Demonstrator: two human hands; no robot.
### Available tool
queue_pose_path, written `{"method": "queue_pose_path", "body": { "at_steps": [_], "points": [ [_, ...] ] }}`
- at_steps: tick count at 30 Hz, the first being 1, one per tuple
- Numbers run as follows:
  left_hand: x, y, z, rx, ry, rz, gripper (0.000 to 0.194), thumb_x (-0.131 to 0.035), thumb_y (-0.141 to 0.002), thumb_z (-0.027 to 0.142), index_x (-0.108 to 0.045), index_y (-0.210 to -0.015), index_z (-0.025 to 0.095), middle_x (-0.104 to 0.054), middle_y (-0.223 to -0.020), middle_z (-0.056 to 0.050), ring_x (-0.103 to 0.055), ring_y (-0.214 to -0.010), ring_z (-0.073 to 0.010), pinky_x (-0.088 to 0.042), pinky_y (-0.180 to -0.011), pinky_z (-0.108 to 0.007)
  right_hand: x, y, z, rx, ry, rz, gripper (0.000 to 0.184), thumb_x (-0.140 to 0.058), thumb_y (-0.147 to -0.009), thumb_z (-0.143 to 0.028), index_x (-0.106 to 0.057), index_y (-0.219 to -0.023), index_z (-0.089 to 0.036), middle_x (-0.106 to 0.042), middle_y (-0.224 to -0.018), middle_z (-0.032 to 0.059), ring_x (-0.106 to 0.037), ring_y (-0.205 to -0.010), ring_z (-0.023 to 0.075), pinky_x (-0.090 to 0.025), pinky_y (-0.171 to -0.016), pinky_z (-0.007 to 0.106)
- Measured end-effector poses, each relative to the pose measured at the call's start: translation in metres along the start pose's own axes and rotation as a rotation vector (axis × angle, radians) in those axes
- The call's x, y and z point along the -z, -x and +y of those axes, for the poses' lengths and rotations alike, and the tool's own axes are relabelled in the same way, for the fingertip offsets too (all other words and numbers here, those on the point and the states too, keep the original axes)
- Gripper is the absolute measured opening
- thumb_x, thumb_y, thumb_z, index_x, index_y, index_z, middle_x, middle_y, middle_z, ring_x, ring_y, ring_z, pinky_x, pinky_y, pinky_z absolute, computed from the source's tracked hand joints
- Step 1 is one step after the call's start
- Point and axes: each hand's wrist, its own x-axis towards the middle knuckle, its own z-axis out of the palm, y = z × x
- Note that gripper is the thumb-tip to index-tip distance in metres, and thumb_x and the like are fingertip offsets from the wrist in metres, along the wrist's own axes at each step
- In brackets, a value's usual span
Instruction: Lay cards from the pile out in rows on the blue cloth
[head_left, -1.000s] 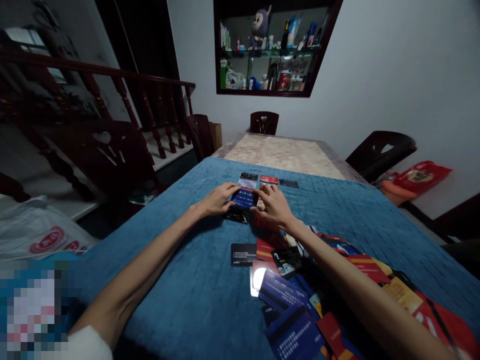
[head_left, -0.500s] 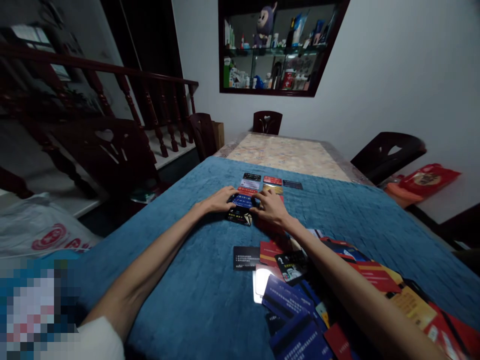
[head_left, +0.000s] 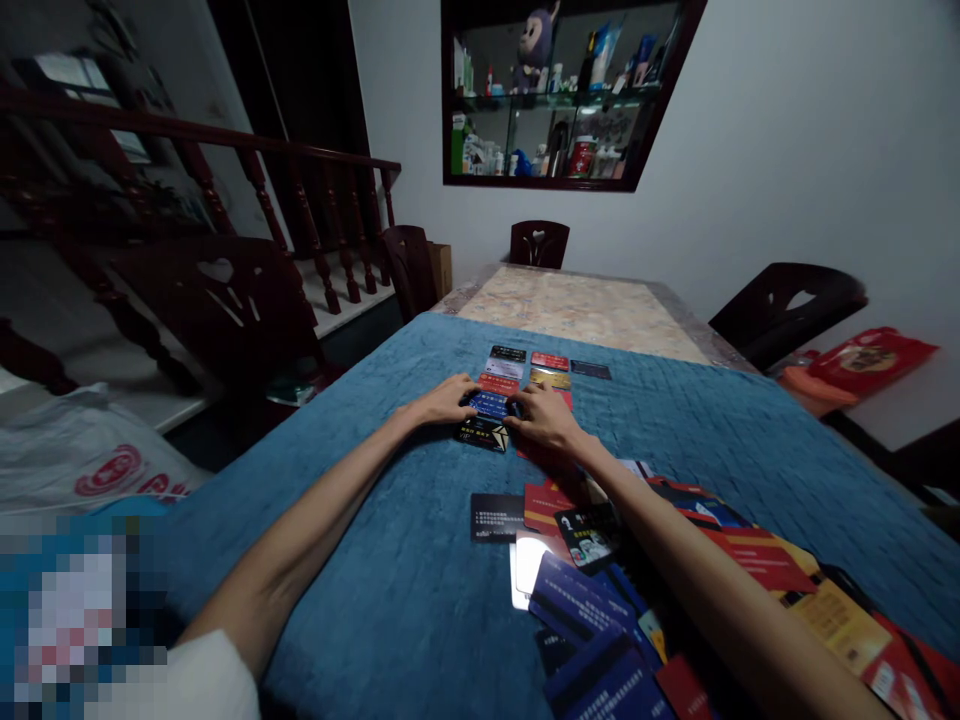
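Left hand [head_left: 444,402] and right hand [head_left: 549,418] flank a blue card [head_left: 492,404], fingers [head_left: 462,386] at opposite ends, grip unclear; it lies between red card [head_left: 499,382] and black card [head_left: 482,434] on the tabletop's [head_left: 577,305] blue cloth [head_left: 390,560].

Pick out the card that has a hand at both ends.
The blue card in the left column, between the red card and the black VIP card. Only it has the left hand at one end and the right hand at the other.
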Motion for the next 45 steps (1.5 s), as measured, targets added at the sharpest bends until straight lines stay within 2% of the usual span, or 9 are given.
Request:
{"method": "queue_pose_path", "body": {
  "at_steps": [10, 28, 33, 36, 41, 45],
  "points": [
    [0.001, 0.001, 0.003, 0.026, 0.008, -0.034, 0.04, -0.06, -0.082, 0.022, -0.063, -0.121, 0.018, -0.058, -0.111, -0.008, -0.056, -0.109, -0.0224, -0.044, -0.1, -0.032, 0.001, -0.001, 0.0, 0.002, 0.024, -0.036, 0.041, -0.058, -0.088, -0.048, -0.068, -0.119, -0.023, -0.066, -0.116, 0.0105, -0.051, -0.109, 0.0294, -0.039, -0.087, 0.035],
    [-0.004, -0.001, 0.004, 0.056, -0.06, -0.01, 0.037, -0.059, -0.081, 0.021, -0.063, -0.118, 0.015, -0.062, -0.118, -0.011, -0.056, -0.113, -0.0249, -0.044, -0.102, -0.037, 0.003, -0.003, -0.003, 0.004, 0.054, -0.046, 0.039, -0.058, -0.087, -0.047, -0.069, -0.116, -0.024, -0.066, -0.113, 0.0105, -0.052, -0.106, 0.0292, -0.04, -0.083, 0.034],
    [0.0, 0.005, 0.015, 0.116, -0.084, 0.008, 0.042, -0.055, -0.083, 0.022, -0.059, -0.125, 0.017, -0.059, -0.123, -0.012, -0.054, -0.117, -0.0274, -0.043, -0.102, -0.042, 0.003, -0.001, -0.003, 0.003, 0.063, -0.044, 0.041, -0.057, -0.087, -0.049, -0.068, -0.118, -0.025, -0.066, -0.114, 0.0103, -0.051, -0.111, 0.0313, -0.04, -0.082, 0.035],
    [0.004, 0.01, 0.024, 0.131, -0.129, 0.049, 0.039, -0.053, -0.084, 0.021, -0.061, -0.121, 0.019, -0.059, -0.122, -0.01, -0.053, -0.116, -0.0275, -0.043, -0.102, -0.044, 0.007, 0.003, -0.003, 0.003, 0.063, -0.032, 0.042, -0.056, -0.088, -0.049, -0.066, -0.12, -0.024, -0.066, -0.116, 0.0106, -0.049, -0.114, 0.0333, -0.04, -0.082, 0.037],
    [0.009, 0.013, 0.042, 0.083, -0.155, 0.144, 0.03, -0.05, -0.085, 0.017, -0.065, -0.112, 0.016, -0.06, -0.117, -0.01, -0.053, -0.111, -0.0258, -0.044, -0.1, -0.042, 0.018, 0.014, -0.002, 0.025, 0.06, 0.021, 0.041, -0.052, -0.091, -0.044, -0.063, -0.125, -0.025, -0.064, -0.121, 0.0114, -0.046, -0.115, 0.033, -0.039, -0.082, 0.039],
    [0.01, 0.017, 0.063, 0.027, -0.159, 0.191, 0.027, -0.049, -0.086, 0.015, -0.067, -0.106, 0.015, -0.062, -0.113, -0.01, -0.053, -0.107, -0.0257, -0.045, -0.097, -0.042, 0.026, 0.032, -0.001, 0.04, 0.058, 0.058, 0.033, -0.052, -0.091, -0.038, -0.067, -0.117, -0.025, -0.066, -0.119, 0.0102, -0.045, -0.115, 0.0314, -0.038, -0.082, 0.039]
  ]
}}
